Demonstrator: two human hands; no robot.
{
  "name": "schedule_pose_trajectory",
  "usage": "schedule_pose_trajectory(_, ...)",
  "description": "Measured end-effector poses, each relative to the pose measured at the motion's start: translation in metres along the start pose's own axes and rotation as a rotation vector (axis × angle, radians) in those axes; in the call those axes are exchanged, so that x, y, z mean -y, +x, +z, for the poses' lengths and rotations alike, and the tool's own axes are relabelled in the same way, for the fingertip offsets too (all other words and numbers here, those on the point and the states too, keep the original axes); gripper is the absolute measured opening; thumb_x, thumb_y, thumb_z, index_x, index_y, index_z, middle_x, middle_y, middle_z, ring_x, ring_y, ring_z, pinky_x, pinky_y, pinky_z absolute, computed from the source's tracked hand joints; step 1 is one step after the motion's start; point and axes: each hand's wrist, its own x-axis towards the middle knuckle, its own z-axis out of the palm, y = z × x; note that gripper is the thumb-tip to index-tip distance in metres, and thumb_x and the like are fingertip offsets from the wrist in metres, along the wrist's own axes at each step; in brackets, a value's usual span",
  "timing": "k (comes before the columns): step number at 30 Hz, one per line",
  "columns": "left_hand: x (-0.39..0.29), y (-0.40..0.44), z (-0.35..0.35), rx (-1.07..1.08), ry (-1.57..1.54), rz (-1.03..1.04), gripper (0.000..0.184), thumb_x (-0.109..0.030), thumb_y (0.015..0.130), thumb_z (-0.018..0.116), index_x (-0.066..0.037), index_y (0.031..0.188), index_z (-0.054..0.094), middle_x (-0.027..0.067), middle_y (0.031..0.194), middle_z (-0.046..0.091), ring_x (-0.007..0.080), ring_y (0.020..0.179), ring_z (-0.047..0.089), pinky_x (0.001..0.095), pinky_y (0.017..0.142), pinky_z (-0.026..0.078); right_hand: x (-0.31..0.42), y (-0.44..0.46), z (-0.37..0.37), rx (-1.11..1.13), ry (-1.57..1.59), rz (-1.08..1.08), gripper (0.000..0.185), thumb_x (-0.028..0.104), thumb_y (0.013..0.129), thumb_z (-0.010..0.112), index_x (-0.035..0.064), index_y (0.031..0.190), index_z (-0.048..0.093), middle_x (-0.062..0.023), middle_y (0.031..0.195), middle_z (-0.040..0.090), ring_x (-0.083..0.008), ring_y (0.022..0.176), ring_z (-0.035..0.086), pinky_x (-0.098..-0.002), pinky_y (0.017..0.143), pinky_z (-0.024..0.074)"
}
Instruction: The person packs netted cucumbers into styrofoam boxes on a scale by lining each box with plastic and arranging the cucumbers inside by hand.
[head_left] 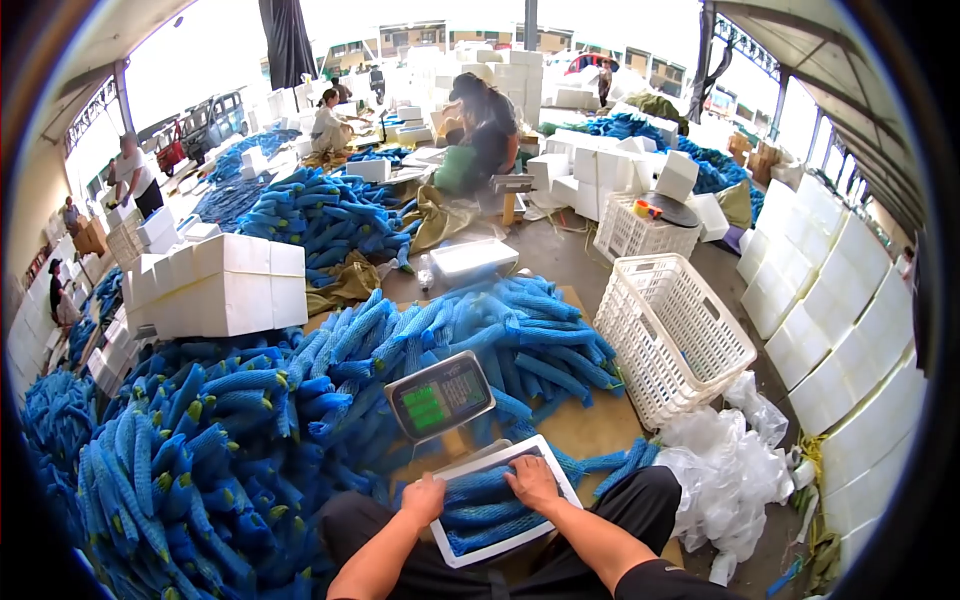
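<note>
Between my knees sits a white foam box [457,552] holding several long vegetables in blue net sleeves [490,515]. At the box's left rim my left hand [424,498] is closed over the left end of the uppermost sleeved vegetable [476,486]. My right hand [535,483] curls its fingers over the right end of that same piece. Both ends are hidden under my hands. Just beyond the box stands a weighing scale display [440,397] with green lit digits, too blurred to read.
Heaped sleeved vegetables [180,470] lie left and ahead. A white plastic crate [650,345] stands right, near crumpled clear plastic bags [725,470]. Foam boxes [840,300] line the right side; more foam boxes [235,285] rest on the left heap. A person [485,125] sits ahead.
</note>
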Motion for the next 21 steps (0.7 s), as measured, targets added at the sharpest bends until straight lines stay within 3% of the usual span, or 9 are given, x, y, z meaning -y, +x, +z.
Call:
schedule_pose_trajectory(8, 0.012, -0.004, 0.0, -0.008, 0.084, -0.05, 0.007, -0.012, 0.085, 0.067, -0.011, 0.089, 0.073, 0.0154, 0.093, 0.075, 0.0319, 0.084, 0.076, 0.0417, 0.071, 0.06, 0.0, 0.002, -0.003, 0.002, -0.001, -0.027, 0.032, 0.03, 0.093, 0.073, 0.0067, 0.114, 0.069, -0.014, 0.112, 0.068, -0.0354, 0.108, 0.061, -0.0463, 0.099, 0.0469)
schedule_pose_trajectory(21, 0.009, 0.01, 0.01, -0.126, 0.149, 0.103, 0.01, -0.01, 0.088, 0.061, -0.012, 0.091, 0.071, 0.01, 0.092, 0.071, 0.0278, 0.093, 0.073, 0.0397, 0.074, 0.059, 0.003, 0.001, -0.005, -0.063, -0.025, -0.107, 0.031, 0.026, 0.092, 0.074, 0.0046, 0.113, 0.067, -0.0132, 0.109, 0.067, -0.0347, 0.105, 0.061, -0.0456, 0.096, 0.0477)
